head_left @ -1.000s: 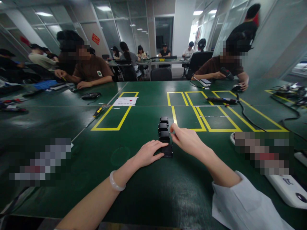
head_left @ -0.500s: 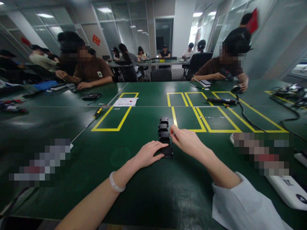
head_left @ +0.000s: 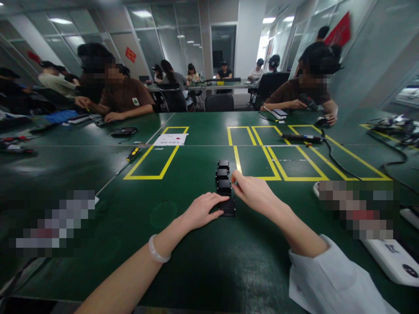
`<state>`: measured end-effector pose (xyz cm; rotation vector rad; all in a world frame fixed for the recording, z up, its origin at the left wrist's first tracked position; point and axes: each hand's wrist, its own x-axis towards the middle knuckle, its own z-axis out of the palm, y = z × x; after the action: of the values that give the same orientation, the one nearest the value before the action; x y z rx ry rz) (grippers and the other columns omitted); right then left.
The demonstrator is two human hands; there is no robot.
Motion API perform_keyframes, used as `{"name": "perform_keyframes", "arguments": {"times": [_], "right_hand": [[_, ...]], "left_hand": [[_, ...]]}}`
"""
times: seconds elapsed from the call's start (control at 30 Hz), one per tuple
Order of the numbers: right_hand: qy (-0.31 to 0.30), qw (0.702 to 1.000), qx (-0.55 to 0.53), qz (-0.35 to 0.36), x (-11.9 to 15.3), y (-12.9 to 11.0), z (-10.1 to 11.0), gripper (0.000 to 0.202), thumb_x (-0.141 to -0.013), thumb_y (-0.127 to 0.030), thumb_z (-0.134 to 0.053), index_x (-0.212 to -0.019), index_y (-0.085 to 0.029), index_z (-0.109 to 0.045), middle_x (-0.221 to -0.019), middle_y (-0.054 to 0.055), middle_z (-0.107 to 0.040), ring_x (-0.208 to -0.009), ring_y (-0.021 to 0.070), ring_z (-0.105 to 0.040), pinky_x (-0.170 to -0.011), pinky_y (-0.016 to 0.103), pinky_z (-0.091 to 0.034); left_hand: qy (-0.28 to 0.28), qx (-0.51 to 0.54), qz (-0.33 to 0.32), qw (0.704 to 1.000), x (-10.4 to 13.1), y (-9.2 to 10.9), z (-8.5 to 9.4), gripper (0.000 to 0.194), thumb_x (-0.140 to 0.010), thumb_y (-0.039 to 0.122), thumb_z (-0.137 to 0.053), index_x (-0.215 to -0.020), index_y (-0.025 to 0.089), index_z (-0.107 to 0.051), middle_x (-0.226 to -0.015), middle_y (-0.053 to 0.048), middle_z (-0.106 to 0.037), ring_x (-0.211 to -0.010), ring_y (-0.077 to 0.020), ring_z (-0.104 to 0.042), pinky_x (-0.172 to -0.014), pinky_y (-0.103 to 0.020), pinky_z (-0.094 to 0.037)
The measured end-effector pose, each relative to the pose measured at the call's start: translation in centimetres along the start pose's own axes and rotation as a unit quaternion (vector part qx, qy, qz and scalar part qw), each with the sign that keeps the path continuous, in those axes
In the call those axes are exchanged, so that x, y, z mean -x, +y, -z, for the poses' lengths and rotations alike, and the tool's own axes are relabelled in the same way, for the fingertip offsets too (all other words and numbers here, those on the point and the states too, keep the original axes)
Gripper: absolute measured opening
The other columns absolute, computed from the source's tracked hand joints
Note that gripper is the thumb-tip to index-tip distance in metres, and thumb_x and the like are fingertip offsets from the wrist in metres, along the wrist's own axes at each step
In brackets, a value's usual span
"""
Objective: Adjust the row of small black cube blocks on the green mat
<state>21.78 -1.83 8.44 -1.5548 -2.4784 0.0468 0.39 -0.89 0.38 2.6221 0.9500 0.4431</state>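
Note:
A row of several small black box-like parts runs away from me along the middle of the green table. The nearest black part lies under the fingers of my left hand, its thumb at the near side and its fingertips over the far side. Just right of the row, my right hand is closed in a pinch, close to the nearest part's far right corner. Whatever sits between those fingertips is too small to make out. Beyond are other black parts, which neither hand visibly grips.
Power strips lie at left and right, partly blurred out. A yellow-and-black screwdriver, a paper sheet and a black corded tool lie farther off. Yellow tape marks the table. Two co-workers sit opposite.
Both my hands and the black parts stay nearly where they were. In the right background, a standing person has shifted left behind the seated co-worker.

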Motion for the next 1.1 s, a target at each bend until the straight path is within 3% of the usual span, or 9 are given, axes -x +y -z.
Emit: {"name": "perform_keyframes", "arguments": {"times": [0.23, 0.57, 0.77, 1.1], "right_hand": [[-0.014, 0.999, 0.025, -0.018, -0.07, -0.28, 0.17, 0.024, -0.097, -0.037, -0.031, -0.099, -0.02, -0.048, -0.078, 0.003, -0.068, -0.066, 0.0164, -0.062, -0.051, 0.026, -0.02], [-0.004, 1.0, 0.005, -0.014, -0.07, -0.11, -0.01, 0.015, -0.095, -0.028, -0.035, -0.103, -0.02, -0.045, -0.082, 0.002, -0.067, -0.066, 0.015, -0.061, -0.05, 0.025, -0.021], [-0.017, 0.999, 0.032, -0.026, -0.14, -0.37, 0.21, 0.024, -0.097, -0.038, -0.033, -0.098, -0.02, -0.048, -0.078, 0.003, -0.068, -0.067, 0.0164, -0.062, -0.05, 0.026, -0.02], [-0.005, 1.0, 0.017, -0.02, 0.01, -0.56, 0.49, 0.018, -0.095, -0.027, -0.033, -0.102, -0.02, -0.048, -0.078, 0.002, -0.068, -0.064, 0.0141, -0.061, -0.051, 0.026, -0.021]], "left_hand": [[-0.003, 0.0, -0.003, 1.0, 0.01, 0.16, 0.13, 0.041, -0.093, 0.031, -0.052, -0.134, 0.027, -0.045, -0.126, -0.005, -0.056, -0.111, -0.0217, -0.053, -0.095, -0.037, -0.043], [-0.005, 0.0, 0.0, 1.0, 0.01, 0.04, 0.03, 0.042, -0.092, 0.03, -0.054, -0.134, 0.027, -0.044, -0.125, -0.004, -0.057, -0.11, -0.0211, -0.053, -0.094, -0.036, -0.043], [-0.002, 0.003, -0.001, 1.0, 0.1, 0.08, 0.03, 0.042, -0.093, 0.03, -0.053, -0.134, 0.027, -0.044, -0.125, -0.004, -0.057, -0.11, -0.0211, -0.053, -0.094, -0.036, -0.043], [0.001, 0.001, -0.002, 1.0, 0.12, -0.09, -0.02, 0.042, -0.093, 0.032, -0.052, -0.134, 0.028, -0.044, -0.123, -0.004, -0.058, -0.108, -0.0214, -0.054, -0.093, -0.036, -0.044]]}}
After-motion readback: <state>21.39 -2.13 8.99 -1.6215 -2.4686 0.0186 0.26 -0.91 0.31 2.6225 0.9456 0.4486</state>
